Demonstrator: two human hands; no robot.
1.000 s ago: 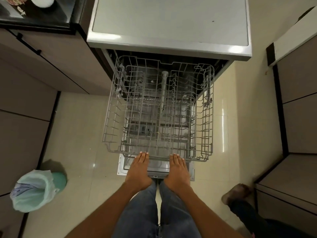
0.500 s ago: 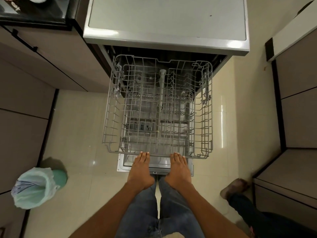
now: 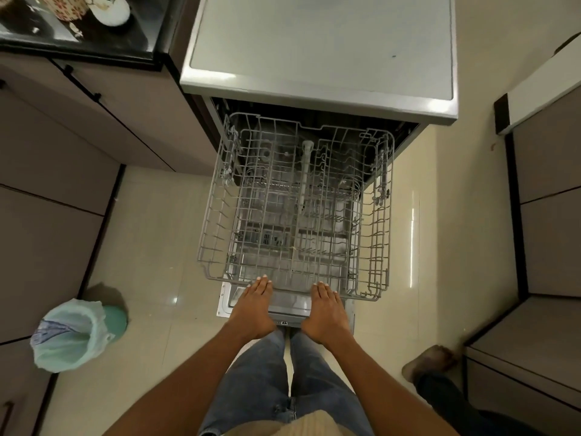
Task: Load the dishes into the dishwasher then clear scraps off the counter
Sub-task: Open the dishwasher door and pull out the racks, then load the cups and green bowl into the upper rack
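A lined bin (image 3: 74,333) stands on the floor at left, crumpled material inside. The dishwasher (image 3: 317,55) is open, its wire rack (image 3: 295,215) drawn out with no dishes in it. The left hand (image 3: 253,305) and right hand (image 3: 327,311) lie flat, fingers straight, fingertips at the rack's front rim, gripping nothing.

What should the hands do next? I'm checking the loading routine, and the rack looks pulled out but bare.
Probably lift both hands off the rack and reach for the dishes. The left hand and right hand lie flat at the front edge of the upper rack, which is drawn out and holds nothing, while crockery sits on the counter.
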